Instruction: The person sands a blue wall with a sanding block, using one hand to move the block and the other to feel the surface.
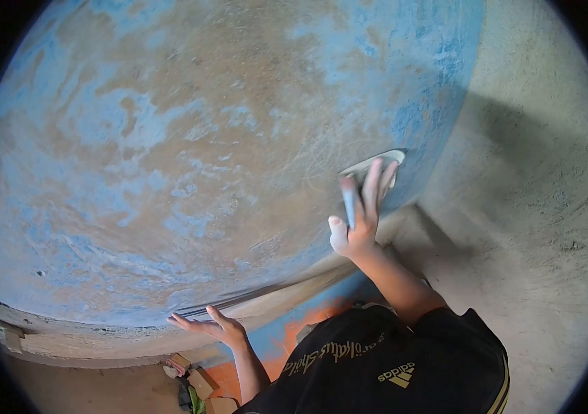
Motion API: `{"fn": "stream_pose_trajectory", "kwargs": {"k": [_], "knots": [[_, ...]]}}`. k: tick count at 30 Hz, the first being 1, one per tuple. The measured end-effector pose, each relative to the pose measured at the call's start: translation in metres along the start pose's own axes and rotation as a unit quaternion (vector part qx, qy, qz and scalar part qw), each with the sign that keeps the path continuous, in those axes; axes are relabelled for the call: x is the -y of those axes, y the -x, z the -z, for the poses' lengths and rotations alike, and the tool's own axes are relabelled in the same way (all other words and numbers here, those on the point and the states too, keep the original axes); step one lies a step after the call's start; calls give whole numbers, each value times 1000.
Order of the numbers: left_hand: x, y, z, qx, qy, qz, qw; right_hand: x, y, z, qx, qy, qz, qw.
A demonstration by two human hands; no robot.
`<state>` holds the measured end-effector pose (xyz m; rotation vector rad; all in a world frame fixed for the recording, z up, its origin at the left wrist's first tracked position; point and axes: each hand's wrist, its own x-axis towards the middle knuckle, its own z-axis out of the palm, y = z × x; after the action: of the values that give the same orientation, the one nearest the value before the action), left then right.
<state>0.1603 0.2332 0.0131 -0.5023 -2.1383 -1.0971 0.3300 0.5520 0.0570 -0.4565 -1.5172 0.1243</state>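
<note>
My right hand (pixel 361 215) lies over a pale, thin, rounded sanding pad (pixel 395 156) and presses it against a wall (pixel 252 159) of worn blue paint with grey-brown patches. The fingers reach up across the pad, covering much of it, and the thumb sticks out to the left. Whitish dust coats the thumb and fingers. Lower down, my left hand (pixel 221 330) holds nothing. Its fingers are spread and its fingertips are right at the wall's lower edge, where dark streaks of shadow run to the right.
A bare grey plaster wall (pixel 535 228) meets the blue one in a corner on the right. On the floor at lower left stand small cardboard boxes (pixel 202 381) beside a dark and green bundle (pixel 190 399). Orange floor (pixel 228 376) shows near my left arm.
</note>
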Motion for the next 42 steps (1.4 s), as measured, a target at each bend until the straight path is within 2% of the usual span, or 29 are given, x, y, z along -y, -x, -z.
{"fn": "stream_pose_trajectory", "kwargs": {"k": [2, 3, 6, 7, 10, 12, 14, 15, 16, 18, 19, 20, 21, 22, 24, 25, 26, 28, 30, 31, 33, 35, 38, 39, 41, 42], "knots": [[18, -9, 5, -23, -21, -29, 999, -3, 5, 6, 40, 6, 39, 998], [27, -16, 10, -40, -27, -34, 998, -7, 3, 3, -4, -36, -23, 999], [60, -38, 26, -85, -47, -43, 994, 12, 0, -8, -46, -13, -110, 993], [71, -47, 33, -96, -55, -49, 993, 26, 5, -14, -14, 7, -30, 999], [99, -74, 50, -138, -64, -58, 987, 51, 16, -14, 88, 60, 92, 990], [125, -92, 64, -159, -64, -53, 984, 69, 11, -29, -16, -2, -67, 998], [151, -104, 75, -158, -73, -41, 984, 87, 5, -41, -113, -59, -218, 968], [160, -109, 80, -155, -83, -42, 983, 94, 28, -59, -89, -31, -126, 987], [169, -115, 86, -151, -93, -46, 983, 111, 34, -55, -17, -1, -20, 1000], [179, -122, 90, -142, -82, -54, 985, 142, 39, -51, 122, 62, 194, 971], [185, -125, 90, -137, -75, -57, 986, 142, 36, -53, 108, 48, 158, 980], [194, -128, 90, -138, -73, -57, 986, 142, 33, -58, 30, 4, 37, 999], [204, -128, 90, -138, -71, -56, 986, 142, 28, -64, -49, -40, -84, 994], [211, -128, 90, -137, -68, -54, 987, 146, 23, -69, -127, -83, -201, 968], [221, -126, 89, -118, -67, -56, 989, 165, 29, -75, -80, -51, -131, 987], [217, -124, 88, -116, -59, -50, 990, 182, 35, -69, 2, 3, -9, 1000], [221, -123, 86, -112, -56, -55, 991, 192, 39, -65, 85, 58, 110, 989], [226, -123, 81, -106, -51, -64, 991, 194, 46, -61, 100, 52, 114, 987], [233, -122, 82, -102, -20, -59, 993, 193, 58, -72, 30, -17, -58, 998], [237, -122, 85, -84, -31, -75, 993, 182, 64, -82, -48, -84, -232, 968], [239, -120, 91, -66, -14, -76, 995, 233, 38, -93, -95, -67, -180, 977], [241, -122, 93, -50, 12, -84, 995, 262, 59, -86, 69, 4, 33, 997], [242, -120, 98, -29, 27, -85, 996, 248, 82, -96, 76, -9, -15, 997], [243, -119, 101, -10, 41, -83, 996, 233, 100, -106, 6, -101, -205, 973], [246, -119, 102, -1, 55, -90, 994, 240, 102, -111, -26, -138, -285, 948], [246, -118, 102, 4, 64, -92, 994, 250, 106, -111, 10, -86, -181, 980]]}}
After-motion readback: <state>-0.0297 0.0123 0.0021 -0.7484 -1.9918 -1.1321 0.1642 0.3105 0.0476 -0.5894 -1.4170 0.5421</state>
